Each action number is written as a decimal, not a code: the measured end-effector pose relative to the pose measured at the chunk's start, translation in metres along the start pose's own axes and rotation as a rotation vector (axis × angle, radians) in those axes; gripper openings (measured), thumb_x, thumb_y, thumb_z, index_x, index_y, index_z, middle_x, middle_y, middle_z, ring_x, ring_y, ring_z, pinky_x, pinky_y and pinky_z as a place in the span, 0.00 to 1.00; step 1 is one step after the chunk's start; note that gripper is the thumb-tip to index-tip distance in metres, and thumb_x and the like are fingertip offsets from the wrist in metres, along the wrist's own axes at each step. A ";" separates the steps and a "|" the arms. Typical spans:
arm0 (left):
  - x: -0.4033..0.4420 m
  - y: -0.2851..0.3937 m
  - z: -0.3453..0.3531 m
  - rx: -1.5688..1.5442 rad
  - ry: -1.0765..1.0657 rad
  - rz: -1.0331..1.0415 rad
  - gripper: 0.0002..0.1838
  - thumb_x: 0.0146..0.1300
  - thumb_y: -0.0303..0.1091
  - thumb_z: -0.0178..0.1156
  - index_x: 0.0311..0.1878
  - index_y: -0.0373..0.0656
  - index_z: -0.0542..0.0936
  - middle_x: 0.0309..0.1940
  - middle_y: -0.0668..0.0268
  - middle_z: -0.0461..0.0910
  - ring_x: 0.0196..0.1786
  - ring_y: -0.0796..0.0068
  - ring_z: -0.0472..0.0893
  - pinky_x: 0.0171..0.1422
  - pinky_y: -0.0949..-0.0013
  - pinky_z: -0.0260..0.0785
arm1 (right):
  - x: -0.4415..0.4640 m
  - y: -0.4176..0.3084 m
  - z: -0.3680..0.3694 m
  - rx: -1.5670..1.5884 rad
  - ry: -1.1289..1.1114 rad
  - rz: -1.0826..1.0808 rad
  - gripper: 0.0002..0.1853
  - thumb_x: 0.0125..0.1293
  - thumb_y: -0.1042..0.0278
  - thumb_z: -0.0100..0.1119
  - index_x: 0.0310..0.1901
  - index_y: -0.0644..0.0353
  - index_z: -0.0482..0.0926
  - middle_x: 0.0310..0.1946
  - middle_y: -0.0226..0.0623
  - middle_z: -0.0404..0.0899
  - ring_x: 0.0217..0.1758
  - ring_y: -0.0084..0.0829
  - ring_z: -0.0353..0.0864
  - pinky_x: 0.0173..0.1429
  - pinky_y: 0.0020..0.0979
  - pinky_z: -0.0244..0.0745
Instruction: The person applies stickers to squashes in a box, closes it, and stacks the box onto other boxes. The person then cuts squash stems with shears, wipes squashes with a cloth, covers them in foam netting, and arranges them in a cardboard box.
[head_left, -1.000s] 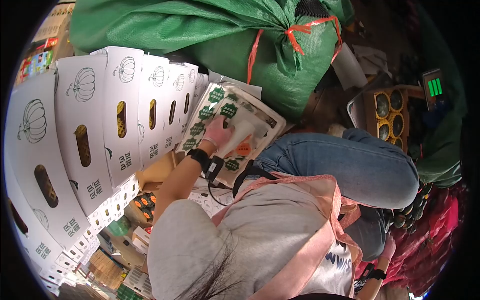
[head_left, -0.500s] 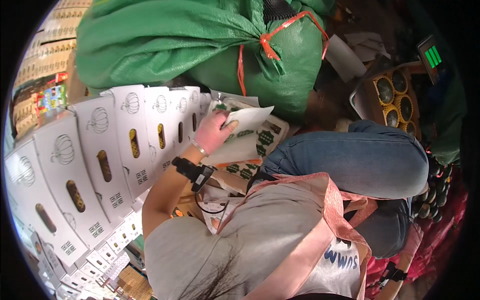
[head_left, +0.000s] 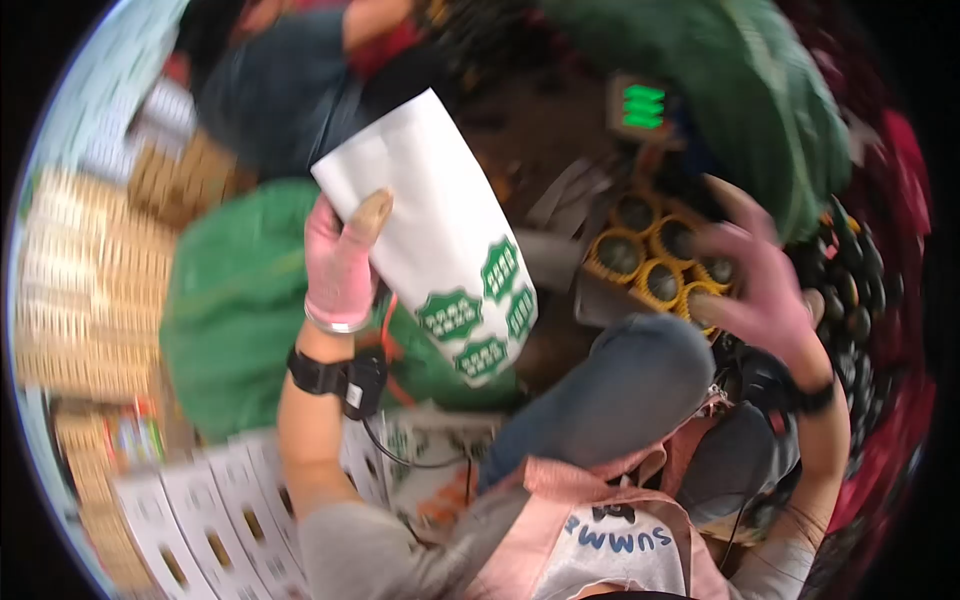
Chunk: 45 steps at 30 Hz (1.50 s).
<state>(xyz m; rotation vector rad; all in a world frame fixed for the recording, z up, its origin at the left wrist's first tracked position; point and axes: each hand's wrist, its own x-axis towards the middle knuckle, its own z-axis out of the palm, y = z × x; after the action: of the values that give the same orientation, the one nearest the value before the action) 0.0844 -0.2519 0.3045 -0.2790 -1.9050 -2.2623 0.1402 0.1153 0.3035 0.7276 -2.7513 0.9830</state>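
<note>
My left hand (head_left: 343, 262), in a pink glove with a dirty thumb tip, pinches the upper left edge of a white sheet (head_left: 430, 215) with green printed labels at its lower end. The sheet hangs in front of me at mid-view. On the right, my right hand (head_left: 762, 285), also pink-gloved and blurred, has its fingers spread over the right side of a box (head_left: 600, 305). Dark round fruits in yellow netting (head_left: 619, 256) fill the box. No object shows in the right hand.
A green sack (head_left: 225, 300) stands at left, another (head_left: 740, 90) at upper right beside a lit green display (head_left: 643, 107). White cartons (head_left: 215, 520) line the lower left. Another person's legs (head_left: 275, 95) are at upper left. Dark green produce (head_left: 850, 275) lies at far right.
The view has swung toward the fruit box. My left hand has lifted the sheet from the stack. My right hand has come up from the lower right to the box, fingers apart.
</note>
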 end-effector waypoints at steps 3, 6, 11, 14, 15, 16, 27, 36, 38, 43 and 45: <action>0.057 -0.014 0.071 -0.063 -0.214 0.117 0.14 0.61 0.29 0.62 0.50 0.38 0.77 0.41 0.69 0.80 0.41 0.82 0.77 0.49 0.76 0.70 | 0.048 0.037 0.027 0.691 0.017 0.033 0.53 0.43 0.67 0.75 0.70 0.57 0.51 0.66 0.52 0.58 0.63 0.46 0.68 0.59 0.39 0.71; 0.093 -0.051 0.114 -0.021 -0.324 0.113 0.15 0.62 0.30 0.61 0.52 0.39 0.77 0.44 0.69 0.79 0.44 0.82 0.76 0.51 0.74 0.69 | 0.054 0.049 0.031 0.739 0.056 0.024 0.58 0.48 0.74 0.72 0.73 0.53 0.37 0.57 0.47 0.69 0.50 0.37 0.78 0.52 0.35 0.75; 0.101 -0.119 0.155 -0.876 -0.479 -0.245 0.40 0.66 0.67 0.39 0.68 0.44 0.63 0.66 0.58 0.65 0.66 0.61 0.67 0.68 0.57 0.61 | 0.031 0.097 0.057 0.764 0.316 -0.026 0.40 0.56 0.84 0.62 0.69 0.55 0.57 0.51 0.37 0.76 0.48 0.27 0.78 0.51 0.31 0.76; 0.102 -0.200 0.159 -0.879 -0.664 -0.613 0.44 0.64 0.71 0.35 0.72 0.44 0.56 0.67 0.59 0.63 0.67 0.61 0.65 0.70 0.59 0.57 | 0.022 0.133 0.070 0.808 0.326 0.114 0.24 0.56 0.84 0.63 0.56 0.62 0.75 0.48 0.35 0.78 0.49 0.23 0.77 0.52 0.27 0.74; 0.091 -0.195 0.176 -0.601 -0.522 -0.619 0.45 0.64 0.72 0.35 0.72 0.44 0.55 0.67 0.60 0.63 0.67 0.61 0.65 0.71 0.60 0.56 | 0.016 0.149 0.075 0.772 0.314 0.138 0.21 0.55 0.83 0.63 0.53 0.63 0.77 0.48 0.35 0.79 0.49 0.22 0.77 0.53 0.26 0.74; 0.086 -0.201 0.180 -0.567 -0.608 -0.568 0.45 0.64 0.72 0.33 0.72 0.44 0.56 0.67 0.59 0.63 0.67 0.62 0.65 0.71 0.62 0.56 | 0.008 0.156 0.078 0.871 0.316 0.237 0.16 0.55 0.83 0.64 0.46 0.64 0.81 0.44 0.35 0.80 0.48 0.23 0.78 0.54 0.25 0.73; 0.083 -0.258 0.153 0.019 -0.406 -0.314 0.39 0.54 0.20 0.66 0.68 0.42 0.59 0.53 0.64 0.72 0.48 0.76 0.75 0.54 0.73 0.69 | -0.034 0.190 0.115 0.794 0.418 0.560 0.20 0.55 0.85 0.60 0.52 0.65 0.77 0.47 0.36 0.79 0.48 0.24 0.79 0.52 0.25 0.75; 0.087 -0.250 0.129 0.713 -0.764 -0.282 0.18 0.52 0.26 0.67 0.48 0.38 0.78 0.38 0.65 0.79 0.39 0.82 0.77 0.46 0.75 0.71 | -0.033 0.197 0.120 0.123 0.253 0.462 0.12 0.51 0.78 0.63 0.39 0.59 0.79 0.35 0.43 0.74 0.36 0.45 0.76 0.40 0.36 0.74; 0.085 -0.260 0.123 0.761 -0.728 -0.269 0.14 0.54 0.28 0.67 0.43 0.37 0.78 0.35 0.67 0.79 0.37 0.82 0.75 0.43 0.76 0.69 | -0.033 0.197 0.123 0.039 0.299 0.397 0.05 0.53 0.77 0.61 0.32 0.62 0.77 0.32 0.43 0.72 0.33 0.45 0.74 0.38 0.36 0.72; 0.066 -0.281 0.124 0.269 -0.578 -0.431 0.09 0.64 0.33 0.61 0.41 0.37 0.77 0.31 0.73 0.76 0.34 0.86 0.70 0.40 0.78 0.65 | -0.052 0.204 0.123 0.470 0.178 0.503 0.08 0.57 0.77 0.60 0.39 0.64 0.79 0.36 0.42 0.78 0.38 0.41 0.79 0.43 0.31 0.74; 0.054 -0.303 0.124 0.156 -0.519 -0.493 0.06 0.67 0.29 0.56 0.34 0.38 0.71 0.29 0.76 0.72 0.34 0.88 0.66 0.40 0.80 0.63 | -0.050 0.193 0.127 0.634 0.286 0.574 0.11 0.57 0.78 0.60 0.44 0.63 0.79 0.38 0.41 0.80 0.42 0.38 0.81 0.46 0.29 0.75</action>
<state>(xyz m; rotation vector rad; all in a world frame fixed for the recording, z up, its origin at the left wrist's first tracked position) -0.0396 -0.0789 0.0501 -0.4532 -2.6491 -2.4897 0.0956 0.1853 0.0821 -0.1886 -2.4151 1.9356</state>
